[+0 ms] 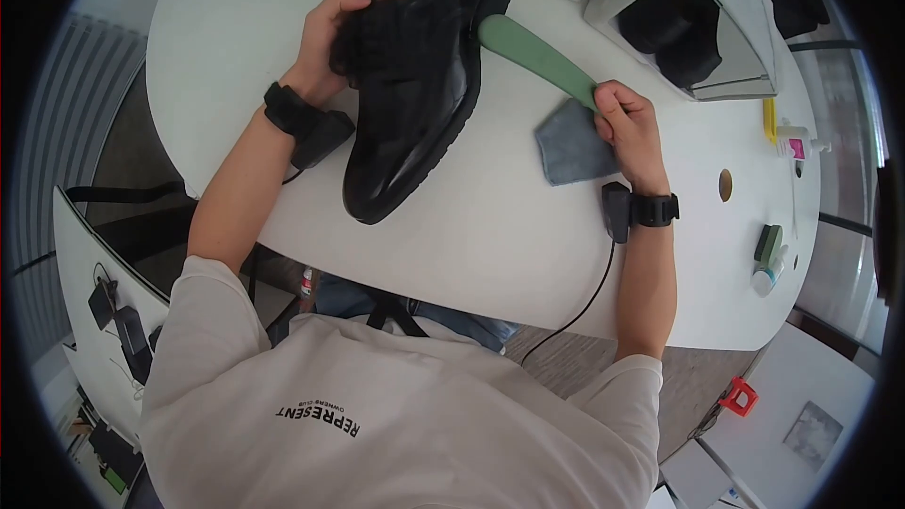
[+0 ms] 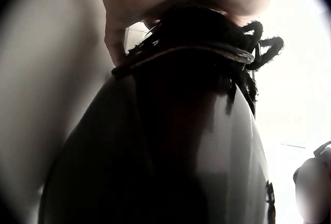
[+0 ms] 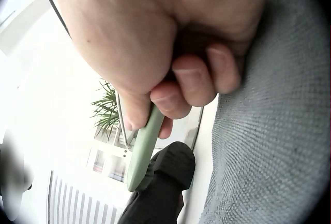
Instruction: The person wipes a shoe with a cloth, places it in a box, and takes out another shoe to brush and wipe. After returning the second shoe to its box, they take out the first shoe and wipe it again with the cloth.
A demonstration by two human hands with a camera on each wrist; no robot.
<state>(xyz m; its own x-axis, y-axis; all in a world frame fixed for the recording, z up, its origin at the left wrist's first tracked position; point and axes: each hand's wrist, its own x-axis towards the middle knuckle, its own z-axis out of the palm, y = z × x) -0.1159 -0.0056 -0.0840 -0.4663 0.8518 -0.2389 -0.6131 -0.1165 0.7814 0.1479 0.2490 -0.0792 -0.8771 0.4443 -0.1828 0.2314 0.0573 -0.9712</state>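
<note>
A glossy black lace-up dress shoe point(image 1: 405, 104) is over the white table point(image 1: 452, 254), its toe toward me and its heel away. My left hand point(image 1: 325, 42) grips the shoe at the laced side, and the fuzzy black laces point(image 2: 266, 48) bunch beside its fingers. In my right hand point(image 1: 630, 127) is the handle of a long green brush point(image 1: 542, 57). The rounded head of the brush meets the shoe near the heel, and short dark bristles show under it in the right wrist view. A grey-blue cloth point(image 1: 570, 146) lies below the right hand.
A pale open-fronted case point(image 1: 754, 38) with dark rounded things inside stands at the back right. Along the right side are a white bottle point(image 1: 797, 143), a small green-backed block point(image 1: 768, 243) and a round hole in the tabletop point(image 1: 725, 185). A cable hangs from the right wrist camera.
</note>
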